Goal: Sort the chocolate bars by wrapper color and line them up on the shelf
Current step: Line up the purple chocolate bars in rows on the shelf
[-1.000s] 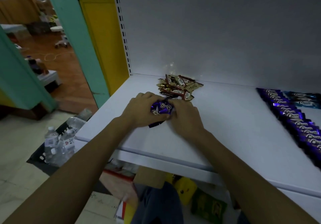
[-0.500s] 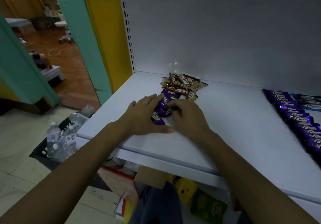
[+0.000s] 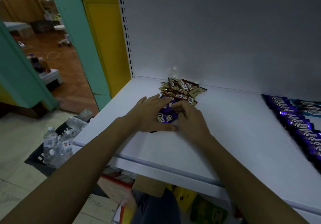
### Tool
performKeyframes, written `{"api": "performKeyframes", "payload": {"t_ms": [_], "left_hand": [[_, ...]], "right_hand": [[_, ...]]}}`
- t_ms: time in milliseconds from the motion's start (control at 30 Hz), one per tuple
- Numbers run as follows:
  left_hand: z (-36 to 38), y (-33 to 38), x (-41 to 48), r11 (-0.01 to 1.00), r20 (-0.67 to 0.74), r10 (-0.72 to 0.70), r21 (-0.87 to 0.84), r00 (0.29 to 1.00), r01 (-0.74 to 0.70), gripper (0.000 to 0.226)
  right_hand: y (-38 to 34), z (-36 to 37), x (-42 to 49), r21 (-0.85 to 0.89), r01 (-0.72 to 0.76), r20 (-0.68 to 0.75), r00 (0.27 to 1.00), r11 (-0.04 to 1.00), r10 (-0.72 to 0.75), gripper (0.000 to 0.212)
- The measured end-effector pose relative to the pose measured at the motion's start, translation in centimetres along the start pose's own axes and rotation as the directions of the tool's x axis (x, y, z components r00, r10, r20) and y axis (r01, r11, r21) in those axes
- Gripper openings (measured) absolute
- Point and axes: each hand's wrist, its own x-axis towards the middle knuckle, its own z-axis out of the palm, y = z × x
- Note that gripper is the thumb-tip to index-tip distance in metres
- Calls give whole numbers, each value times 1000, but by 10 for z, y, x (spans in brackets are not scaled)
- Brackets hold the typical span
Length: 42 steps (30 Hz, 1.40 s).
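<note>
The left hand (image 3: 149, 114) lies flat on the purple bars (image 3: 165, 118), fingers straight and wide, thumb down on the white shelf (image 3: 225, 133). The right hand (image 3: 191, 119) is just beside it, fingers curled small and pinching the top of the same bars. The bars touch the brown and gold pile (image 3: 182, 90) by the back wall. A long purple row (image 3: 295, 124) runs down the right side. A wide stretch of shelf lies between.

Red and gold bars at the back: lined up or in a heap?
In a heap: the red and gold bars overlap at crossed angles, forming no row.
</note>
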Motion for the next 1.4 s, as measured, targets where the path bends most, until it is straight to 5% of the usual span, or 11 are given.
{"api": "performKeyframes", "payload": {"t_ms": [200, 433, 567, 700, 967, 1400], "left_hand": [[4, 0, 1, 999, -130, 36, 22, 991, -34, 98], [8, -4, 2, 992, -183, 71, -88, 981, -88, 88], [13, -6, 2, 997, -239, 79, 1, 968, -81, 95], [9, -4, 1, 999, -100, 1, 41, 995, 3, 99], [-1, -2, 9, 994, -226, 98, -19, 969, -105, 47], [-9, -11, 23, 859, -380, -121, -503, 917, -95, 19]], "right_hand": [[0, -5, 1, 112, -53, -110, 992, 992, 66, 30], [0, 5, 6, -349, 60, 58, 997, 935, -42, 57], [-5, 5, 10, -402, 121, 128, 989, 907, -75, 56], [0, 2, 15, -280, 89, 125, 991, 956, -56, 53], [1, -3, 12, -4, 18, -2, 1000, 1000, -18, 41], [5, -6, 12, 125, -13, -63, 998, 992, 21, 35]]}}
